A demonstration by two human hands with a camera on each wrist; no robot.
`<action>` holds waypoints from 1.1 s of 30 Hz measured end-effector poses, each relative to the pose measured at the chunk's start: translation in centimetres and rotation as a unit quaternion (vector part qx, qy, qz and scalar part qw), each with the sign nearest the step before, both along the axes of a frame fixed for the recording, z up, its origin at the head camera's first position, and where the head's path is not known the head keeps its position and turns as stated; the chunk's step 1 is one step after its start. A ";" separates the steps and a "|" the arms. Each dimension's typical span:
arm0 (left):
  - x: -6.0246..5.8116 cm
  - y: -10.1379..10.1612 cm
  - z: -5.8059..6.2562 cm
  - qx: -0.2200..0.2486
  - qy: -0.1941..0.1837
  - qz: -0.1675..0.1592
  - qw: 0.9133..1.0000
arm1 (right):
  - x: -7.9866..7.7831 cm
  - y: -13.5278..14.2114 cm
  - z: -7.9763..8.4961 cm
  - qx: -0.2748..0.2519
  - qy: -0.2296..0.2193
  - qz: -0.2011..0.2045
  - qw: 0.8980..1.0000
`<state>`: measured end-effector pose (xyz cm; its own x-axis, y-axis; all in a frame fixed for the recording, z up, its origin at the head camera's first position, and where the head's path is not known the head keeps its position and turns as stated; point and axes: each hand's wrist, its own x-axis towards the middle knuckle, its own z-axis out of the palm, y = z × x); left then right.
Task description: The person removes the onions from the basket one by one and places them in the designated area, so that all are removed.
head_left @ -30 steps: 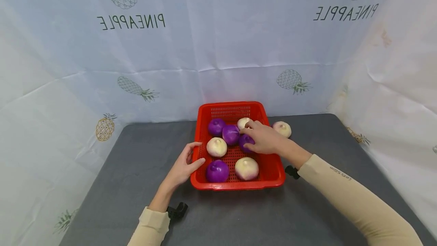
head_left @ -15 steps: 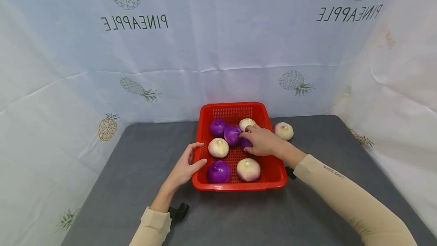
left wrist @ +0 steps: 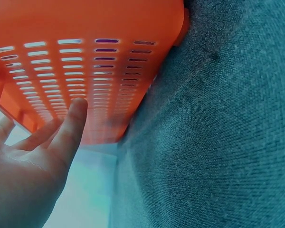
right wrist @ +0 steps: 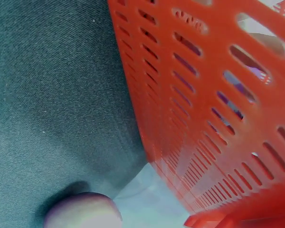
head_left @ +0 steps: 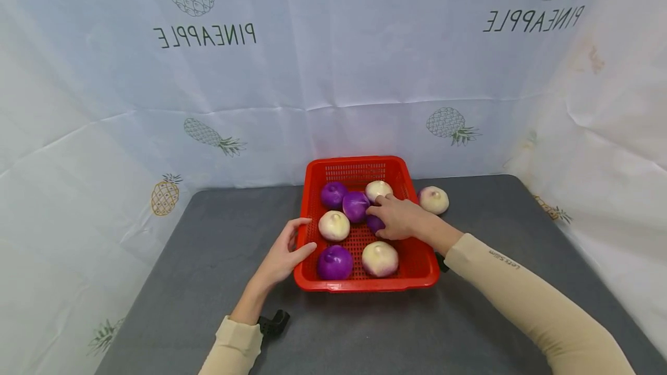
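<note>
In the head view a red plastic basket (head_left: 366, 285) holds several purple onions, one at the front left (head_left: 335, 263), and white, purple-tinged turnips, one at the front right (head_left: 380, 259). My left hand (head_left: 278, 256) is at the basket's left rim, thumb and fingers spread; in the left wrist view its fingers (left wrist: 72, 124) lie against the slotted outer wall. My right hand (head_left: 398, 217) reaches over the right rim and holds a purple onion (head_left: 374, 224), mostly hidden beneath its fingers. A white turnip (head_left: 379, 190) lies just beyond those fingers. The right wrist view does not show the right fingers clearly.
Outside the basket, another turnip (head_left: 433, 200) sits on the dark grey table (head_left: 229, 230), near its right rear corner; its top appears in the right wrist view as a pale round turnip (right wrist: 85, 211). A pineapple-print cloth (head_left: 333, 62) hangs behind and at both sides.
The right hand has shifted slightly toward the front of the basket, covering more of the purple onion. The left hand stays at the left rim. The head view has shifted slightly.
</note>
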<state>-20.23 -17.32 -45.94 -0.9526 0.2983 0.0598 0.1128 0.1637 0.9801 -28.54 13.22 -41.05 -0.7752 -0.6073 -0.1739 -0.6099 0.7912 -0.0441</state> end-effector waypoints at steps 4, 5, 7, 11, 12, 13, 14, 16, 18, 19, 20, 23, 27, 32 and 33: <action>-0.1 0.0 -0.1 -0.002 0.000 -0.001 1.000 | 0.0 -0.2 0.1 -0.009 -0.025 -0.006 1.000; -0.1 0.0 -0.1 -0.002 0.001 -0.002 1.000 | 0.1 -0.2 0.1 -0.011 -0.030 -0.006 0.999; -0.1 0.0 -0.1 -0.003 0.002 -0.003 1.000 | 0.1 -0.3 0.1 -0.013 -0.036 -0.005 0.999; -0.1 0.0 -0.1 -0.004 0.004 -0.003 1.000 | 0.3 -0.3 -0.1 -0.016 -0.035 0.001 0.999; -0.1 0.0 -0.1 -0.004 0.004 -0.003 1.000 | 0.3 -0.3 -0.1 -0.017 -0.034 0.002 0.999; -0.1 0.0 -0.1 -0.004 0.005 -0.002 1.000 | 0.3 -0.3 -0.1 -0.018 -0.033 0.003 0.999; -0.1 0.0 -0.1 -0.004 0.005 -0.001 1.000 | 0.3 -0.3 -0.1 -0.019 -0.031 0.004 0.999; 0.0 0.0 0.0 -0.005 0.005 0.001 1.000 | 0.4 -0.3 0.0 -0.022 -0.029 0.006 0.999; 0.0 0.0 0.0 -0.007 0.005 0.003 1.000 | 0.4 -0.3 0.0 -0.028 -0.025 0.010 0.999; 0.0 0.1 0.0 -0.007 0.006 0.004 1.000 | 0.5 -0.2 0.1 -0.030 -0.023 0.011 0.999; 0.0 0.1 0.0 -0.007 0.008 0.004 1.000 | 0.6 -0.2 0.2 -0.035 -0.021 0.013 0.999; 0.1 0.1 0.0 -0.006 0.008 0.007 1.000 | 0.8 0.1 0.7 -0.050 -0.017 0.017 0.998; 0.1 0.1 0.0 -0.004 0.006 0.004 1.000 | 1.1 0.6 1.3 -0.075 -0.012 0.022 0.997; 0.0 0.0 0.0 -0.001 0.012 -0.002 1.000 | 1.7 1.3 2.0 -0.101 0.012 0.038 0.994; 0.0 0.0 -0.1 0.001 0.013 -0.003 1.000 | 1.9 1.4 2.2 -0.104 0.017 0.041 0.994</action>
<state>-20.22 -17.34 -46.00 -0.9490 0.3038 0.0848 0.1387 0.1605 0.9773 -26.65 14.62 -38.85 -0.7250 -0.6887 -0.0118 -0.6759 0.7147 -0.1799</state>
